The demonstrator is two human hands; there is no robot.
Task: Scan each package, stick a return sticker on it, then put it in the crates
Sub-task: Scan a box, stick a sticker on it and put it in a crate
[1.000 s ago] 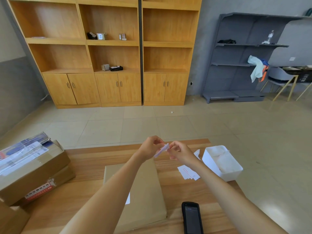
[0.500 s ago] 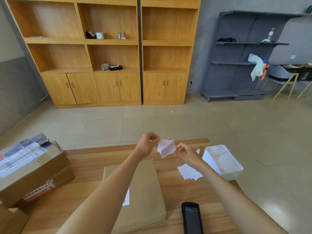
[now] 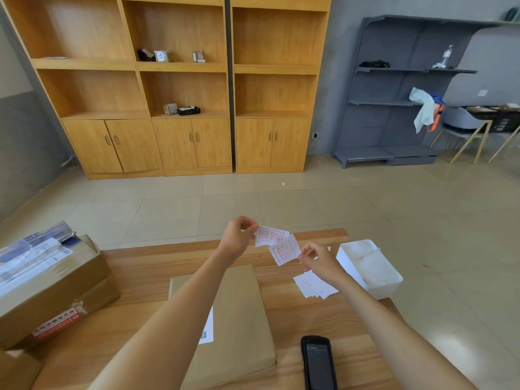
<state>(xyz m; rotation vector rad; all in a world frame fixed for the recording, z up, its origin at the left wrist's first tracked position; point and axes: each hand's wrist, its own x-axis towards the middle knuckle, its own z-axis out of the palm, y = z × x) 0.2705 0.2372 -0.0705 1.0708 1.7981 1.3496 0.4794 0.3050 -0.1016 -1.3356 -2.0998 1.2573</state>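
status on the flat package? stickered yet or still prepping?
Not yet stickered. The scanner lies on the table beside the flat package, so scanning may be done; unconfirmed. In hand: the left hand and right hand are pulling apart red-printed sticker pieces. Left: stick it on, then crate it; no crate in view.

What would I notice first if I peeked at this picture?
Probably the two hands in the middle: the left hand and the right hand each pinch a white sticker piece with red print, held above the wooden table. Below them lies a flat brown package, with a black scanner at the near edge.
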